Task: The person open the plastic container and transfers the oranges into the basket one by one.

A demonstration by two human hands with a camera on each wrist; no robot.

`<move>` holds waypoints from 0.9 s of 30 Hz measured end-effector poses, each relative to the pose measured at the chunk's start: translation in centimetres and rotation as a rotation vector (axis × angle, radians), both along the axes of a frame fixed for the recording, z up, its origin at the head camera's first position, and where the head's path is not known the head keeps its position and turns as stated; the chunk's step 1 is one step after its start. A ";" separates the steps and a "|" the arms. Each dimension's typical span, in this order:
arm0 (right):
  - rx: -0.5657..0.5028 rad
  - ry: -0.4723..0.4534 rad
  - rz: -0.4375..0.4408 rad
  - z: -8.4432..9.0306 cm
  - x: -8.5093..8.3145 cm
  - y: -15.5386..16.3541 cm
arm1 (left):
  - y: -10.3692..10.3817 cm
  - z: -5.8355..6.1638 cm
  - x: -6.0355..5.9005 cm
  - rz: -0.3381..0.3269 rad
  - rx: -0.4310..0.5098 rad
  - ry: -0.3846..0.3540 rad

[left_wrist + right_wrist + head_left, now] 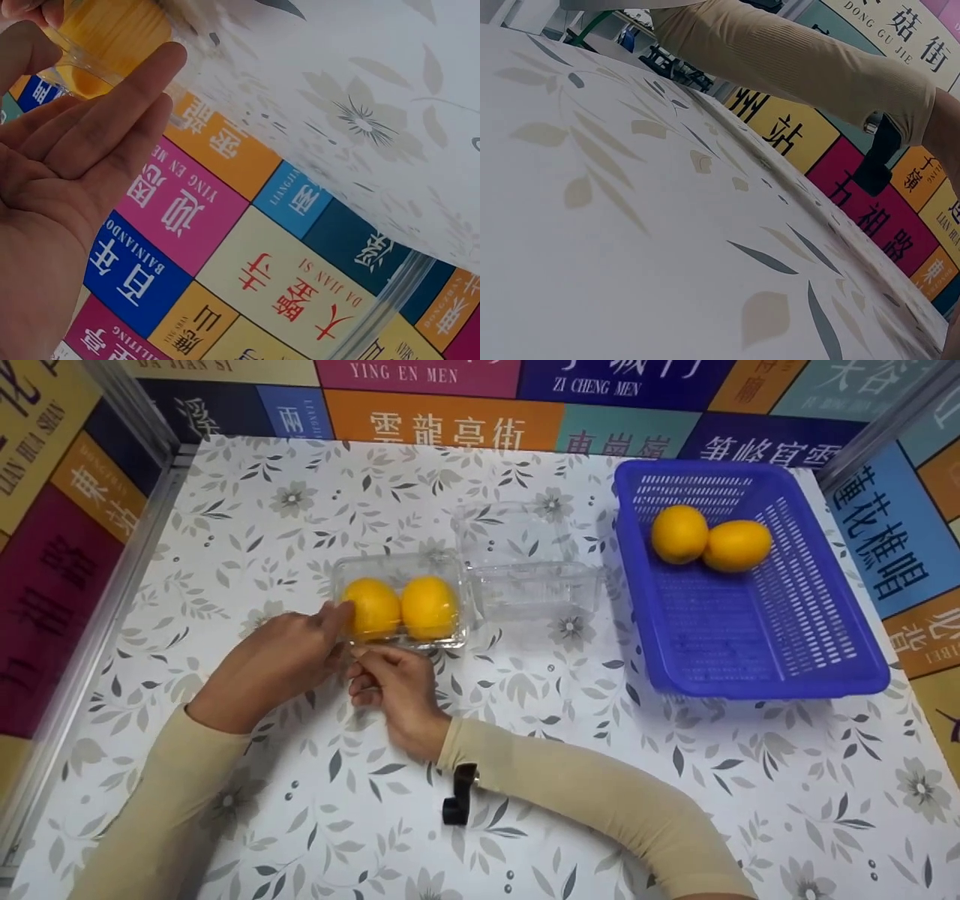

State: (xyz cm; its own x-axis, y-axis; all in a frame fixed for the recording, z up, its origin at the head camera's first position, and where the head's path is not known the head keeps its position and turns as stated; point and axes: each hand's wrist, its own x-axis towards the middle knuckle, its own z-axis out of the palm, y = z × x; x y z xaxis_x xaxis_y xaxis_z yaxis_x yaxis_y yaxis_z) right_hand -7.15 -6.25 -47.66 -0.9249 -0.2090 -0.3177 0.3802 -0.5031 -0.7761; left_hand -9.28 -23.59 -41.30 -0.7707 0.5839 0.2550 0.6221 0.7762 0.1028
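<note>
Two hands point(277, 664) point(405, 690) at the near left corner of a clear clamshell box point(394, 561) on floral cloth point(495, 810).
The left hand's mostly straight fingers touch its side; the right, curled, pinches the rim. Its thin plastic is probably light, slick, easily dented: best held by the rim. Inside, two oranges point(373, 607) point(430, 607); beside it, an open clamshell point(536, 589), then a blue basket point(757, 688) holding two more.

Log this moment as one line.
left hand: at clear box, left side | right hand: at its near-left corner | yellow fruits: two inside, two in blue basket | second clear box: alongside
</note>
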 end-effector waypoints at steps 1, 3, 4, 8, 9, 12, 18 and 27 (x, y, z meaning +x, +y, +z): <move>0.002 -0.003 -0.003 0.0 0.0 0.0 | 0.1 -0.1 0.0 0.004 -0.004 0.004; 0.008 -0.005 -0.006 0.0 0.0 0.1 | 0.3 -0.2 0.0 0.009 -0.013 0.016; 0.009 -0.006 -0.009 0.0 -0.1 0.1 | 0.4 -0.3 0.0 0.011 -0.018 0.025; 0.011 0.001 -0.008 -0.1 -0.1 0.1 | 0.5 -0.5 0.0 0.007 -0.032 0.063; 0.011 0.003 -0.007 -0.1 -0.1 0.1 | 0.5 -0.5 0.1 0.005 -0.037 0.072; 0.015 0.012 0.001 -0.2 -0.1 0.0 | 0.5 -0.6 0.2 -0.004 -0.061 0.096; 0.011 0.017 0.002 -0.2 0.0 0.2 | 0.6 -0.5 0.3 -0.026 -0.106 0.134; -0.004 0.029 0.012 -0.3 0.0 0.2 | -0.3 -0.2 0.0 -0.021 0.050 0.058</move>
State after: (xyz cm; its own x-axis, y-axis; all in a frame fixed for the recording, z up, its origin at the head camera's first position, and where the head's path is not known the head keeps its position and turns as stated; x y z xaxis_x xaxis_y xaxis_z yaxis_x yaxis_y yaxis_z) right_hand -7.16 -6.06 -47.91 -0.9311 -0.2213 -0.2900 0.3637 -0.5016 -0.7849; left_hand -9.23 -23.92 -41.51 -0.7413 0.5856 0.3279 0.6446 0.7574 0.1044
